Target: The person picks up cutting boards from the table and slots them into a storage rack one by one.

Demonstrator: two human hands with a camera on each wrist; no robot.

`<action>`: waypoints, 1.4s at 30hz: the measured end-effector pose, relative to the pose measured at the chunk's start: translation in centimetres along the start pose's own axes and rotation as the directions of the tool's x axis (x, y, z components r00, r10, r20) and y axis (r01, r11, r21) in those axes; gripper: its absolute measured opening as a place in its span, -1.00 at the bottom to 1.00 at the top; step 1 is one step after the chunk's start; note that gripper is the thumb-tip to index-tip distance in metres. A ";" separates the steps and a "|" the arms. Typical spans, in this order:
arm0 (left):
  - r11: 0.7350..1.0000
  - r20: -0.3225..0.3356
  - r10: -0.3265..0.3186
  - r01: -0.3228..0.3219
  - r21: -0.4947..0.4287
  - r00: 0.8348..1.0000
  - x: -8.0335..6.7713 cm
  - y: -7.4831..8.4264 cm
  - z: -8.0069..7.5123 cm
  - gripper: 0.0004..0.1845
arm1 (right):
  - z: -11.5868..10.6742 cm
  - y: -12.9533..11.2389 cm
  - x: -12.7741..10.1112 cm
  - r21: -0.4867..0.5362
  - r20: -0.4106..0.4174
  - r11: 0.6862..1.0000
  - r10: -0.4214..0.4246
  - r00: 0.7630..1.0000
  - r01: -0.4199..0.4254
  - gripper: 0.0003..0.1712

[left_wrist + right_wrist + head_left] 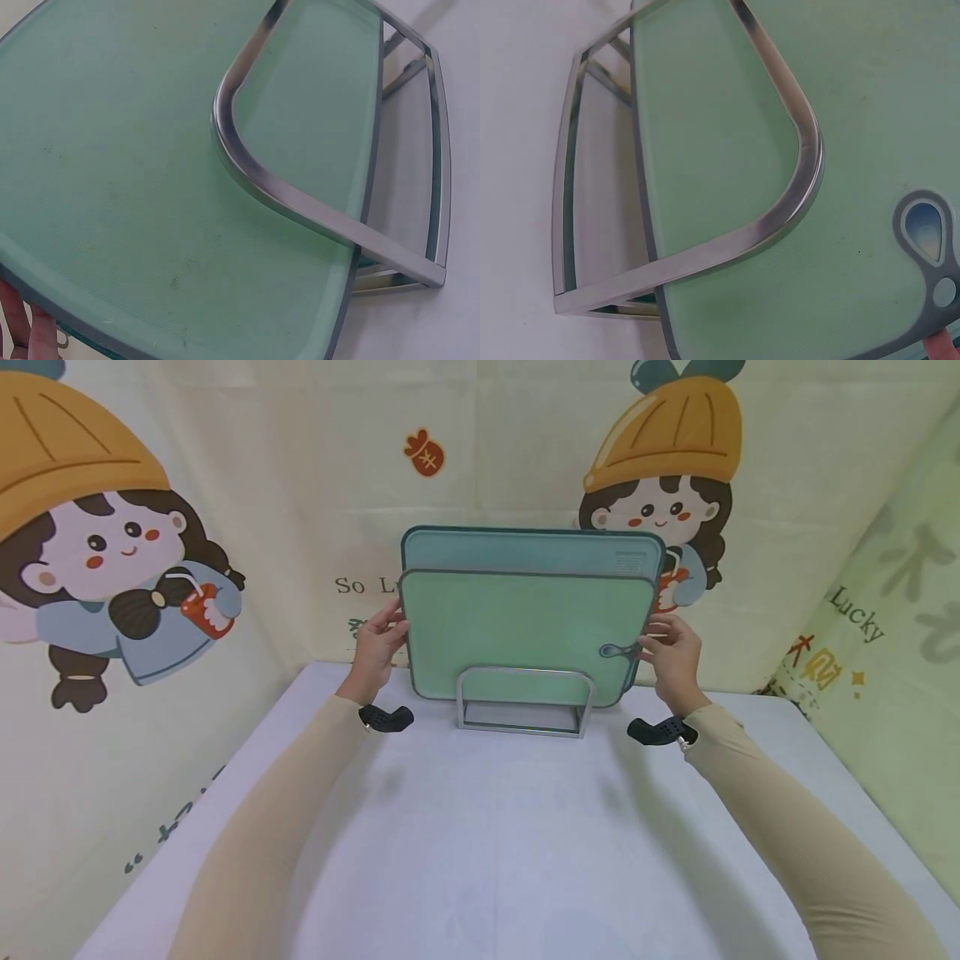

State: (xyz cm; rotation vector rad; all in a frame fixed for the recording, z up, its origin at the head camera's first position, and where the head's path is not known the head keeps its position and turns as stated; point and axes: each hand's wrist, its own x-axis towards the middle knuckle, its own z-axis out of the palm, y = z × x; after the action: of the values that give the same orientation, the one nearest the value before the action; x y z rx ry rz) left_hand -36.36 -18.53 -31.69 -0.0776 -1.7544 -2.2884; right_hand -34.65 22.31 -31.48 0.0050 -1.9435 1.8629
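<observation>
Left hand [378, 643] and right hand [672, 662]: fingers curled on opposite side edges of the front green cutting board [525, 631], upright between them in the steel rack [525, 702] on the counter [480, 843].

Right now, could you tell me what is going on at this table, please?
A person is holding the front green cutting board by its two side edges, left hand on one side and right hand on the other. The board stands upright in a metal rack on the white table. A second, bluer board stands right behind it in the same rack. Cartoon-printed cloth hangs behind and to the sides.
</observation>
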 end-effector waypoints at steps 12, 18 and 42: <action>0.998 -0.002 -0.049 0.049 0.027 0.999 0.1 -0.6 0.2 -0.51 | -0.2 0.5 -0.1 -0.088 -0.008 0.996 0.018 1.000 -0.019 -0.68; 0.998 -0.007 -0.055 0.056 0.024 0.998 0.1 -0.8 0.5 -0.51 | -0.5 0.3 0.0 -0.067 0.000 0.997 0.024 1.000 -0.024 -0.68; 0.987 0.015 -0.098 0.095 0.128 0.995 1.3 -0.8 0.1 -0.51 | -1.0 0.7 0.4 -0.078 0.050 0.995 0.067 0.997 -0.063 -0.61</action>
State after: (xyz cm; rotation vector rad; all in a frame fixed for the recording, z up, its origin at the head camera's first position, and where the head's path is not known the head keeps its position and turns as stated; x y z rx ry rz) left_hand -37.78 -18.42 -32.16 0.0073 -1.9509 -2.2419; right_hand -34.96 23.41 -32.05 -0.0337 -2.0720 1.8455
